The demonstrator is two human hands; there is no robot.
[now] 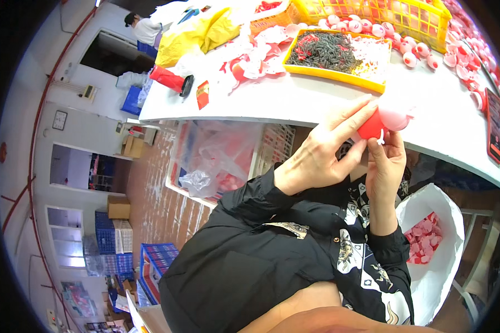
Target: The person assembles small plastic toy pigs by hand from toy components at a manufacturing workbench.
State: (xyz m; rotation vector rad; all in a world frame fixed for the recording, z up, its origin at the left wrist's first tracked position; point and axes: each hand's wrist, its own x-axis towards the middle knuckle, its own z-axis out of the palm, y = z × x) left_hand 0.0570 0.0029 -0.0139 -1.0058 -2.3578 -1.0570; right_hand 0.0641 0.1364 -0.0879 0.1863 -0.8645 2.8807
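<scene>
Currently I'm watching the left hand and right hand grasping a red-and-pink plastic shell by the white table's near edge, its long axis running left to right, the right fingers lying nearer its small white piece.

Front of table: bare white tabletop is running between the red packet and the left hand — room for passing low.
Straight ahead: the yellow tray is standing in the way, loose balls crowding behind and beside it.
Left of tray: the pile of plastic pieces is blocking.
Right side: open tabletop is lying toward the phone.
Between hands: the red piece is filling the gap.
</scene>
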